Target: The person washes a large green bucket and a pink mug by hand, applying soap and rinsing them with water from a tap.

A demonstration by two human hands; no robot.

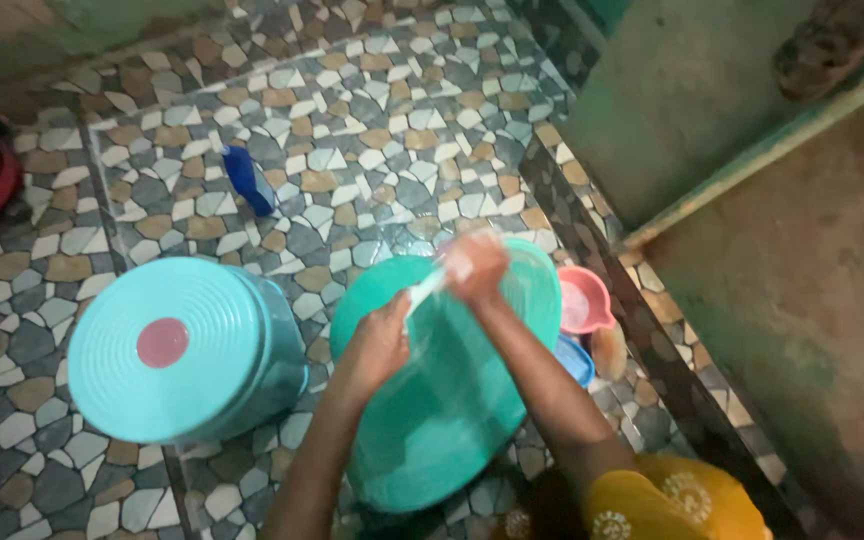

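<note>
Two teal things here — one lidded bucket (187,350) left, one basin (432,420). Both hands, left (377,345) and right (474,265), are clenched around one pale cloth (426,287) running near-left to far-right.

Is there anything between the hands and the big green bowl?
Nothing solid shows. Both the left hand and the right hand are over the green basin, pulling a thin clear strip between them.

1. A turquoise lidded bucket (187,350) with a red centre stands on the mosaic floor (352,130).
2. A blue object (249,180) lies farther off.
3. A pink jug (582,300) sits beside the green wall (692,100).
</note>
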